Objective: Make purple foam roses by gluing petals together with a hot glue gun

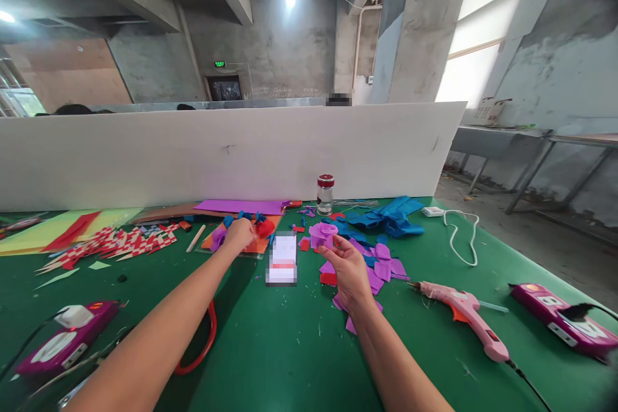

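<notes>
A curled purple paper piece [323,234], its petal-like folds open, is pinched at the fingertips of the right hand [345,264], just beyond the palm. Loose flat purple petals [383,268] overlap untidily beside and beneath that hand. A crumpled red piece [264,228] sits at the fingertips of the left hand [241,234]; whether it is gripped cannot be made out.

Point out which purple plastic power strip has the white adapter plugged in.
The left purple power strip; the right power strip carries a black plug instead.
</notes>
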`<state>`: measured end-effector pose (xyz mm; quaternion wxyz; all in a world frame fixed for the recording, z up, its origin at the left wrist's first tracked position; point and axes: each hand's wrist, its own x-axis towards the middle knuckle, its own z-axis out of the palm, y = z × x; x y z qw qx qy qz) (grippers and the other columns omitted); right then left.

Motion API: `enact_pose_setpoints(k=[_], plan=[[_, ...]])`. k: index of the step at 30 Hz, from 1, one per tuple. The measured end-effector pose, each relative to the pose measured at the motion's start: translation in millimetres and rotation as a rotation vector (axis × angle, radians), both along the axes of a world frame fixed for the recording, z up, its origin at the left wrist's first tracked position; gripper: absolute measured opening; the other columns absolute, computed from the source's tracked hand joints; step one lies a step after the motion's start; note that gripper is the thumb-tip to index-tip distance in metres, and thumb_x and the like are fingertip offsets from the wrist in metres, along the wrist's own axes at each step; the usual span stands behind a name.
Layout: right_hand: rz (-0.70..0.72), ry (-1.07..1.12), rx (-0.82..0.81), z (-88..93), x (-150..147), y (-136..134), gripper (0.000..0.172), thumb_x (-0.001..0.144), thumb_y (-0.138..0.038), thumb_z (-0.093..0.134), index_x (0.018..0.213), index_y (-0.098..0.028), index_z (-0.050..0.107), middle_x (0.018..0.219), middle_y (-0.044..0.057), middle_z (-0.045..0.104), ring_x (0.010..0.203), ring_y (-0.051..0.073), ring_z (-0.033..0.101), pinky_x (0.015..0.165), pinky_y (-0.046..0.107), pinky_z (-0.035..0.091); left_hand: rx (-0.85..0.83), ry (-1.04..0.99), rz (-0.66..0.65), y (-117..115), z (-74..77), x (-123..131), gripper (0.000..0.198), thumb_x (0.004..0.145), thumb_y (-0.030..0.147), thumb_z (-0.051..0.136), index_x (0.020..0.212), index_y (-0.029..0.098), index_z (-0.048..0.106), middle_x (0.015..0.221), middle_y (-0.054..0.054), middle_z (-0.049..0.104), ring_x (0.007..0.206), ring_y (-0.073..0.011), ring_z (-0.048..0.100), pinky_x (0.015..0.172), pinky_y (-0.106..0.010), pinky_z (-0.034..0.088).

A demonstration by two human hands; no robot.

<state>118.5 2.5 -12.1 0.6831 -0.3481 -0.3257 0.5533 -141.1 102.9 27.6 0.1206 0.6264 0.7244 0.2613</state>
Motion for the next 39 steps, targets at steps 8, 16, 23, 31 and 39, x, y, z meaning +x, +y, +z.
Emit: enact_pose_setpoints(k=[8, 16, 23, 31, 39], plan=[[-0.006, 0.000, 0.043, 4.7, -2.2, 0.4, 0.049, 0.059, -0.028, 0.082, 0.103, -0.018, 0.064, 0.077, 0.001, 0.074, 0.079, 0.019, 0.070, 0.077, 0.030, 0.051, 0.027, -0.506, -0.326, -65.3, 13.8, 79.9, 0.021, 0.073, 0.037, 0.065, 0.077, 0.017, 0.068, 0.058, -0.002, 0.061, 0.050, -0.0136, 0.053, 0.044, -0.024, 0.035], [0.032, 0.083, 0.054, 3.1, -2.1, 2.3, 0.052, 0.058, -0.027, 0.084, 0.103, -0.018, 0.059, 0.076, 0.000, 0.074, 0.071, 0.016, 0.068, 0.069, 0.026, 0.049, -0.180, -1.192, -0.465, -101.6, -3.4, 134.3, 0.036, 0.060, 0.034, 0.081, 0.083, 0.019, 0.057, 0.075, 0.000, 0.066, 0.060, -0.0132, 0.064, 0.046, -0.021, 0.043], [0.096, 0.020, 0.068, 6.1, -4.2, -2.4, 0.052, 0.058, -0.029, 0.084, 0.103, -0.017, 0.059, 0.071, -0.001, 0.071, 0.062, 0.014, 0.065, 0.061, 0.024, 0.046, -0.119, -1.196, -0.383, -109.8, -3.7, 132.3, 0.038, 0.058, 0.034, 0.084, 0.078, 0.019, 0.055, 0.066, 0.002, 0.066, 0.056, -0.0126, 0.064, 0.051, -0.022, 0.048], [0.179, 0.020, 0.110, 4.2, -2.6, -3.0, 0.053, 0.062, -0.029, 0.083, 0.107, -0.017, 0.060, 0.068, -0.001, 0.071, 0.062, 0.013, 0.063, 0.065, 0.025, 0.046, -0.113, -1.224, -0.375, -110.1, -12.6, 128.4, 0.036, 0.058, 0.034, 0.085, 0.078, 0.015, 0.061, 0.070, -0.002, 0.069, 0.053, -0.0113, 0.062, 0.048, -0.021, 0.047], [0.217, 0.014, 0.136, 6.8, -0.2, -3.2, 0.035, 0.065, -0.031, 0.081, 0.096, -0.020, 0.070, 0.076, 0.001, 0.073, 0.072, 0.015, 0.066, 0.073, 0.026, 0.048, -0.097, -1.213, -0.370, -108.4, -14.5, 122.8, 0.030, 0.059, 0.031, 0.084, 0.075, 0.011, 0.068, 0.066, -0.002, 0.068, 0.052, -0.0099, 0.061, 0.048, -0.020, 0.048]])
